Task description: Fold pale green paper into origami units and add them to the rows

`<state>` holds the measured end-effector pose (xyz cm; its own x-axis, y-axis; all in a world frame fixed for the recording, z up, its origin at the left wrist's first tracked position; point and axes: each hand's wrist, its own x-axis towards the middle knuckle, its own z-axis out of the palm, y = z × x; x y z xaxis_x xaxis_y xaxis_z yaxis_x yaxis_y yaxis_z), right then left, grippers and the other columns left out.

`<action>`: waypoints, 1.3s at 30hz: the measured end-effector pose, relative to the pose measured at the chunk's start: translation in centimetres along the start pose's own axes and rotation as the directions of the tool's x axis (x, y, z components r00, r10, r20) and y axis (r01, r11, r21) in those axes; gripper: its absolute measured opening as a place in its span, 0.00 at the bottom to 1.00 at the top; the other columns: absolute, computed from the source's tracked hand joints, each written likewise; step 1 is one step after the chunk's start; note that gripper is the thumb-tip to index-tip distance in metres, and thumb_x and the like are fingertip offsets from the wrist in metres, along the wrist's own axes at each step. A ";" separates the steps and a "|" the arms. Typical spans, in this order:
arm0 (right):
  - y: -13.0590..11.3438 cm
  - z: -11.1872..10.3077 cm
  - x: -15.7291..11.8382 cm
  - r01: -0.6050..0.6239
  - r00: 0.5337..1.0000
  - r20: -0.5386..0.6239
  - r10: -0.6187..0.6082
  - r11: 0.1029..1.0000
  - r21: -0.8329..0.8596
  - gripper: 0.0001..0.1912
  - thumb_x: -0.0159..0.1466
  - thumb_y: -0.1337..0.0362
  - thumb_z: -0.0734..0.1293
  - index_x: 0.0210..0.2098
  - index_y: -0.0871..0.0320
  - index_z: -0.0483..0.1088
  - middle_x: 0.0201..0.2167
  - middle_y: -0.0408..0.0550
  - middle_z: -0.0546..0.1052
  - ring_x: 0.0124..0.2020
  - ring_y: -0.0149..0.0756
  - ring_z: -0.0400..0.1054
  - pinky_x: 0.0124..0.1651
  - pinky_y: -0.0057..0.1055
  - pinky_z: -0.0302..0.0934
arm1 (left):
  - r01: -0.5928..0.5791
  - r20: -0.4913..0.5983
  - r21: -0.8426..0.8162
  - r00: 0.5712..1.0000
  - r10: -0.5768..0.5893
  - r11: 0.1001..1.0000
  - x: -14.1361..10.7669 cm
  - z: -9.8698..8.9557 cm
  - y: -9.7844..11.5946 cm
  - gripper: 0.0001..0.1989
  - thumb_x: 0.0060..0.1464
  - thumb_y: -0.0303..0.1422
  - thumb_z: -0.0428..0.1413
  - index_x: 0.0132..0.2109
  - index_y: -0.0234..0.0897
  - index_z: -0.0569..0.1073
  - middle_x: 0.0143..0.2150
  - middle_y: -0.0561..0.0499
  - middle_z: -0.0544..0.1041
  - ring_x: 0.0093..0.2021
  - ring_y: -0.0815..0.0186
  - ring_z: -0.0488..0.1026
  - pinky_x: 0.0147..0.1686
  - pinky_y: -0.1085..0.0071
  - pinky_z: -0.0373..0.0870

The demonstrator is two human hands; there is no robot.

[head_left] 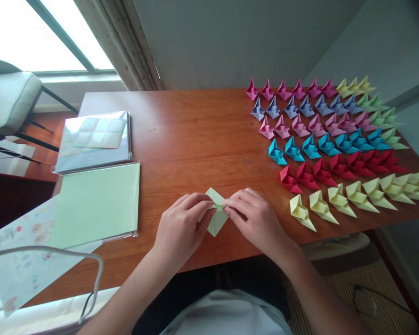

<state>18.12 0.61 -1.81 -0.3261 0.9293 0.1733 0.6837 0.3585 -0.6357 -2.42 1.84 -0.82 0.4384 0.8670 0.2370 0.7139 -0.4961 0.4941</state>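
Note:
A small pale green folded paper (pixel 216 222) is held near the table's front edge, diamond-shaped with a raised fold across its middle. My left hand (pixel 185 222) pinches that fold from the left, thumb and fingers together. From the right, my right hand (pixel 254 215) pinches the other end of the same fold. The fingertips of both hands are close together and hide part of the fold.
Rows of folded paper figures in several colours, such as the red row (pixel 323 173), cover the right side of the wooden table (pixel 195 135). Light green sheets (pixel 97 202), a plastic-wrapped pack (pixel 64 153) and a printed sheet (pixel 24 260) lie left. A white cable (pixel 99 265) curves lower left.

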 end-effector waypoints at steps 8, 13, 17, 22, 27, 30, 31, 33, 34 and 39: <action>-1.2 0.8 1.6 -0.197 0.980 -0.045 0.196 0.980 -0.029 0.09 0.68 0.62 0.68 0.31 0.55 0.74 0.28 0.44 0.77 0.34 0.38 0.67 0.41 0.35 0.58 | 0.119 -0.024 -0.026 0.993 -0.120 0.993 0.4 0.3 -0.4 0.16 0.63 0.31 0.56 0.57 0.40 0.72 0.47 0.49 0.82 0.39 0.64 0.80 0.37 0.71 0.73; -1.5 1.1 2.3 -0.270 0.961 -0.065 0.267 0.962 -0.048 0.09 0.66 0.63 0.70 0.28 0.55 0.72 0.25 0.43 0.76 0.32 0.37 0.68 0.39 0.33 0.57 | 0.151 -0.081 -0.031 0.985 -0.153 0.988 0.4 0.5 -0.2 0.13 0.63 0.31 0.57 0.54 0.39 0.74 0.47 0.49 0.82 0.42 0.63 0.79 0.39 0.70 0.74; -1.6 1.0 2.5 -0.285 0.957 -0.058 0.283 0.957 -0.050 0.10 0.65 0.63 0.70 0.28 0.54 0.72 0.25 0.43 0.76 0.31 0.37 0.68 0.38 0.33 0.57 | 0.131 -0.117 0.034 0.985 -0.126 0.991 0.2 0.5 -0.2 0.13 0.63 0.32 0.56 0.54 0.39 0.74 0.49 0.47 0.81 0.47 0.58 0.78 0.46 0.64 0.74; -1.6 1.0 2.8 -0.291 0.955 -0.073 0.287 0.955 -0.055 0.10 0.65 0.62 0.70 0.27 0.54 0.72 0.26 0.43 0.77 0.32 0.37 0.69 0.37 0.33 0.58 | 0.152 -0.112 0.041 0.983 -0.147 0.988 0.4 0.4 -0.1 0.12 0.63 0.33 0.57 0.53 0.39 0.74 0.46 0.48 0.83 0.44 0.58 0.78 0.44 0.60 0.74; -1.7 1.2 3.2 -0.317 0.946 -0.092 0.311 0.946 -0.064 0.10 0.64 0.63 0.71 0.27 0.54 0.72 0.25 0.43 0.76 0.32 0.38 0.69 0.36 0.32 0.56 | 0.169 -0.119 0.036 0.979 -0.164 0.985 0.7 0.5 0.0 0.11 0.63 0.31 0.56 0.51 0.38 0.75 0.46 0.48 0.83 0.44 0.58 0.78 0.44 0.61 0.74; -1.8 1.2 3.3 -0.331 0.941 -0.100 0.324 0.941 -0.068 0.11 0.64 0.63 0.71 0.26 0.54 0.71 0.25 0.43 0.76 0.31 0.37 0.68 0.34 0.32 0.55 | 0.168 -0.121 0.040 0.979 -0.162 0.985 0.8 0.5 0.0 0.10 0.62 0.30 0.56 0.50 0.38 0.76 0.45 0.48 0.83 0.43 0.57 0.78 0.43 0.61 0.75; -1.8 1.2 3.4 -0.331 0.941 -0.103 0.323 0.941 -0.068 0.11 0.64 0.63 0.71 0.26 0.54 0.71 0.25 0.43 0.76 0.31 0.38 0.68 0.34 0.32 0.55 | 0.168 -0.123 0.040 0.979 -0.162 0.985 0.8 0.5 0.0 0.10 0.62 0.30 0.56 0.50 0.38 0.76 0.45 0.48 0.83 0.43 0.57 0.78 0.43 0.61 0.75; -1.8 1.2 3.4 -0.336 0.939 -0.105 0.328 0.939 -0.072 0.11 0.64 0.63 0.71 0.26 0.54 0.71 0.25 0.43 0.76 0.32 0.38 0.68 0.34 0.32 0.55 | 0.169 -0.122 0.043 0.979 -0.162 0.985 0.8 0.5 0.0 0.10 0.62 0.30 0.56 0.50 0.38 0.76 0.45 0.47 0.83 0.44 0.57 0.78 0.43 0.61 0.75; -1.9 1.2 3.4 -0.339 0.938 -0.103 0.331 0.938 -0.076 0.11 0.64 0.63 0.71 0.26 0.54 0.71 0.25 0.43 0.76 0.32 0.38 0.68 0.34 0.32 0.54 | 0.171 -0.120 0.046 0.979 -0.164 0.984 0.8 0.5 0.0 0.10 0.62 0.30 0.56 0.49 0.39 0.76 0.45 0.48 0.83 0.44 0.57 0.78 0.43 0.61 0.75; -1.8 1.3 3.6 -0.346 0.937 -0.089 0.338 0.934 -0.091 0.10 0.63 0.64 0.72 0.26 0.54 0.71 0.25 0.42 0.75 0.33 0.37 0.68 0.34 0.32 0.54 | 0.163 -0.110 0.054 0.982 -0.157 0.985 0.6 0.6 0.1 0.10 0.63 0.30 0.56 0.50 0.39 0.76 0.46 0.48 0.83 0.44 0.58 0.78 0.44 0.61 0.74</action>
<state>14.86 3.23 -1.07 -0.0164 0.9998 0.0143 0.8108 0.0217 -0.5849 -1.78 2.34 -1.14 0.2584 0.9339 0.2470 0.8045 -0.3496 0.4802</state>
